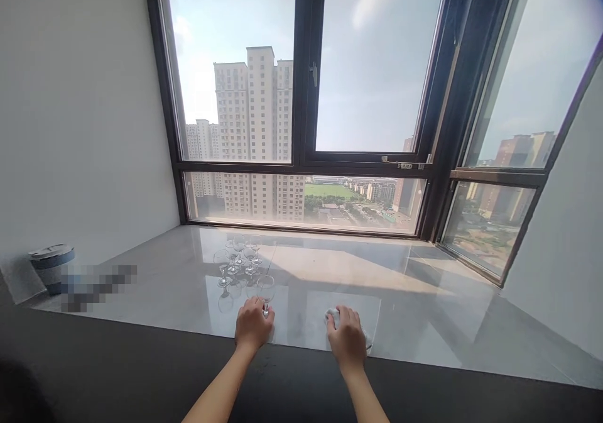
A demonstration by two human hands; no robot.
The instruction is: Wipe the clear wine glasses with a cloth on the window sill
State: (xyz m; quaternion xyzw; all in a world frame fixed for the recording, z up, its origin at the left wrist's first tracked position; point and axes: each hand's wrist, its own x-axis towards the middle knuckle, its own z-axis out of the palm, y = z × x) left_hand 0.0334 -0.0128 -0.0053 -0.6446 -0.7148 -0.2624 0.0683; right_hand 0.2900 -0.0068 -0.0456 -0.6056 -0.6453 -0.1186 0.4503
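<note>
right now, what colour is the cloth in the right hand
The cloth looks white in the head view.

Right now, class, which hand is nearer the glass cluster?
Left. The left hand, holding a separate glass, is in front of the cluster; the right hand, with a white cloth, is farther right.

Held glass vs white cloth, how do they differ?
The glass is clear and see-through; the cloth is white and opaque.
The glass is upright, bowl on top of a stem; the cloth is bunched up.
The glass is in the left hand, the cloth in the right hand.
Shared: both are near the front edge of the ledge.
</note>
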